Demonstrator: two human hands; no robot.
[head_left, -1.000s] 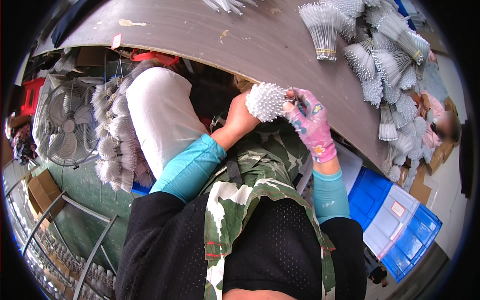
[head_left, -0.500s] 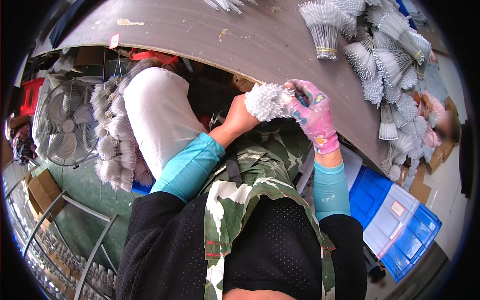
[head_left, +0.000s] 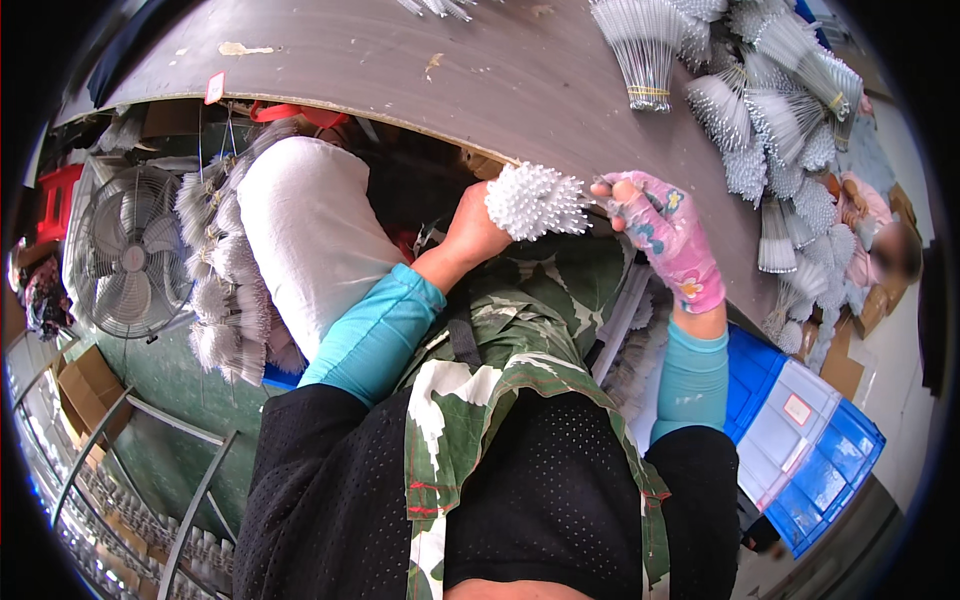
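My left hand (head_left: 474, 227), bare with a teal sleeve, is wrapped round a bundle of thin wire brushes (head_left: 538, 203). The bundle's white-tipped ends face right, fanned out in a rounded head; its stems are hidden behind my fingers. Just right of those tips is my right hand (head_left: 660, 225), in a pink flowered glove that leaves the fingertips bare. Its thumb and fingers are pinched together, and a small gap separates them from most of the bundle. Whatever lies between these fingertips is too small to tell.
The brown tabletop (head_left: 480, 90) curves across ahead, with piled brush bundles (head_left: 770, 110) at its right. A white sack-like thing (head_left: 305, 230) stands left of my arm, near hanging bundles (head_left: 235, 270) and a fan (head_left: 133, 258). A blue-and-white crate (head_left: 800, 430) sits right; another person (head_left: 868, 215) is beyond.
My right hand has drawn away to the right from the bundle's tips, and its wrist has turned. The left hand still holds the bundle almost in place.
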